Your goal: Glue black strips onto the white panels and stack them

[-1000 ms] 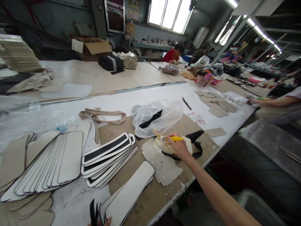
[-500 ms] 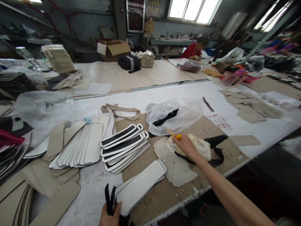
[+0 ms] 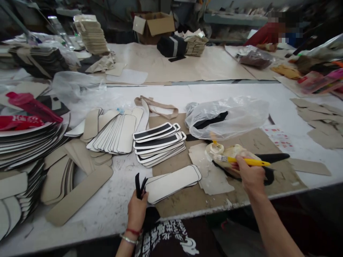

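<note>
Over the pale worktable (image 3: 122,175), right fingers (image 3: 240,165) clamped on slender yellow brush (image 3: 253,162), left fingers (image 3: 145,197) round thin black strips (image 3: 138,185).

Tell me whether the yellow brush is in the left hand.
No, the right hand holds the yellow brush; the left hand has black strips.

The brush handle (image 3: 256,162) looks smooth plastic, the bag (image 3: 242,115) glossy, crinkled film.

a bag (image 3: 248,116) lies behind the brush (image 3: 252,162), stacked panels (image 3: 158,142) left of both.
</note>
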### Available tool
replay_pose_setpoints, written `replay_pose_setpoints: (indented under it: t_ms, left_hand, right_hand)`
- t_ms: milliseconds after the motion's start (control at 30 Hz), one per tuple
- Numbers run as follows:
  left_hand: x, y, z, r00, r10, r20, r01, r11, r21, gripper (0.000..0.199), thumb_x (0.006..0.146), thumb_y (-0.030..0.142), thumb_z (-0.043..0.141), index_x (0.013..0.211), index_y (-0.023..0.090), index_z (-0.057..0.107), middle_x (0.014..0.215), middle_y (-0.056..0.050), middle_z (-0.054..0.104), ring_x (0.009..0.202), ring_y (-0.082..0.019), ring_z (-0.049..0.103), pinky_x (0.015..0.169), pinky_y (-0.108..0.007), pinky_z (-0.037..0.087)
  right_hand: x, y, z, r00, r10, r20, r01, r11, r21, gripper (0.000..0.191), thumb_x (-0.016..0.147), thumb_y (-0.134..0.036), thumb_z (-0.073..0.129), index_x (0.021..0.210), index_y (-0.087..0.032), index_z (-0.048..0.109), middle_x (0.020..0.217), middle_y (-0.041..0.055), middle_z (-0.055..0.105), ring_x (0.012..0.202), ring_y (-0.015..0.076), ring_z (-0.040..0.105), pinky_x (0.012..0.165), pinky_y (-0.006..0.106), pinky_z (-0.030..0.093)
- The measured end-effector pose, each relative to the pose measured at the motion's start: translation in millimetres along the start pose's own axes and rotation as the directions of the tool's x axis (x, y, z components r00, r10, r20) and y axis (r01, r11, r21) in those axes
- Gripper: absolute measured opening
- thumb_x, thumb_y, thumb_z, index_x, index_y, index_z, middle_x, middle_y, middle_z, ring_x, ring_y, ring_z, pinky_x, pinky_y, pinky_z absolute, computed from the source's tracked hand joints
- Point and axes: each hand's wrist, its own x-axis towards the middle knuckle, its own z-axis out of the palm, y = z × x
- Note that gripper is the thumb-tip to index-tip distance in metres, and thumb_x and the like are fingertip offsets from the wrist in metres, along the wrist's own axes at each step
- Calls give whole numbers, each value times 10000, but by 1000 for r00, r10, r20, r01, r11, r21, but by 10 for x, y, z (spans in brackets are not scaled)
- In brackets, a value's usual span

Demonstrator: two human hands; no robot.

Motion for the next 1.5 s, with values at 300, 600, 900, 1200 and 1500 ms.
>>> replay_pose_setpoints:
  t_ms: [300,600,900,1200,1500]
  left_hand:
    - [131,-215,45,997,-29,75,48,966,-253,220,607,307,559,737,132,584,576,-6,561,543,-129,504,534,-235,383]
    - [141,-212,8,995,-35,89,54,974,-219,215,591,292,572,718,122,606,513,9,537,492,-114,468,487,-221,356]
    - [172,-251,19,996,-64,58,73,981,-178,322,585,362,595,771,103,642,600,-52,630,591,-190,574,517,-258,407]
    - [159,-229,13,996,-58,67,69,981,-180,320,585,356,593,779,107,643,616,-61,638,639,-210,583,546,-265,408]
    - [-152,108,-395,985,65,160,-8,942,-334,379,669,457,521,748,102,628,541,-18,558,524,-135,484,514,-239,365]
  right_hand:
    - [-1652,18,705,719,119,685,-288,947,138,285,677,-411,622,798,-160,558,656,6,602,546,149,591,546,292,519]
    - [-1796,233,850,746,1,666,-33,999,36,294,723,-453,548,809,-171,543,720,39,594,591,167,581,600,326,507]
    - [-1209,199,473,788,-452,418,578,776,-251,221,808,-364,460,784,-175,572,786,55,566,761,170,532,768,330,425]
    - [-1173,136,331,671,-611,420,731,641,-236,151,826,-271,437,867,-190,557,821,68,552,819,179,526,779,363,446]
    - [-1419,-292,363,644,-497,582,669,734,-114,163,828,-314,393,798,-209,514,800,55,553,811,190,511,776,343,410]
